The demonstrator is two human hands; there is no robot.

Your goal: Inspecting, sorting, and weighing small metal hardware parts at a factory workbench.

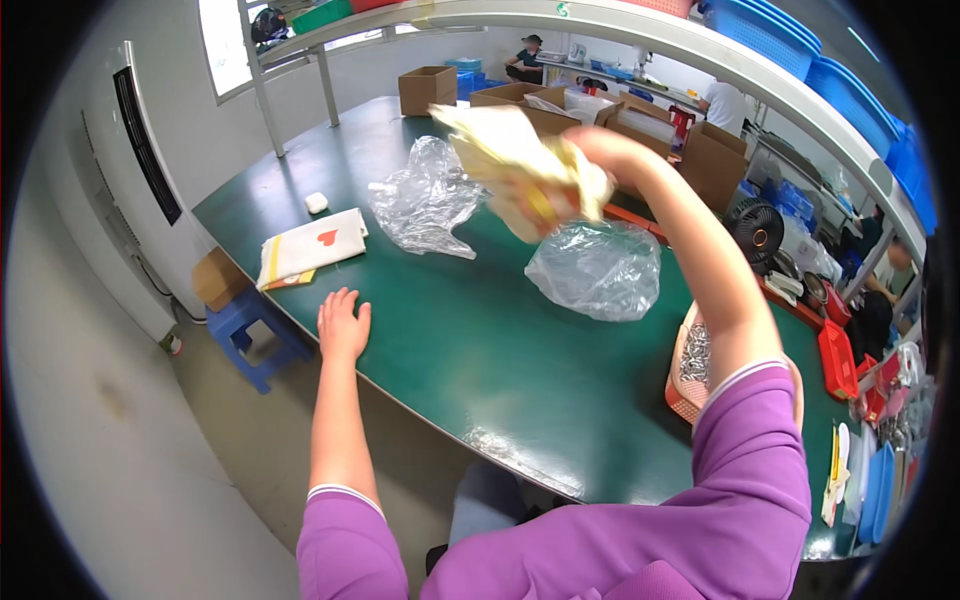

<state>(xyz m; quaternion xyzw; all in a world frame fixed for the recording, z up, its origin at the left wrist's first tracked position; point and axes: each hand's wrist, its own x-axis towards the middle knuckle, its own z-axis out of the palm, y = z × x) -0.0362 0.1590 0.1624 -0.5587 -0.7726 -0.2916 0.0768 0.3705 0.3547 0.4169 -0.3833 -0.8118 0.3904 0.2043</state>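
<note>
My right hand (600, 155) is raised over the far part of the green table (450, 350), closed on a cream and yellow cloth (510, 165). Motion blurs the cloth, and its folds partly hide the fingers. My left hand (343, 325) rests flat at the table's near left edge, fingers apart and holding nothing. Just beyond it lies a folded white cloth (315, 247) with a red heart and yellow edging. A small white lump (316, 203) sits behind that. One crumpled clear plastic bag (425, 195) lies left of the raised cloth, another plastic bag (597, 272) below it.
A pink basket (685, 400) of small metal parts stands under my right forearm. Cardboard boxes (427, 92) line the far side, beneath a shelf frame (700, 45) with blue baskets. A black fan (755, 230) is at right. A blue stool (255, 335) stands left; people work farther back.
</note>
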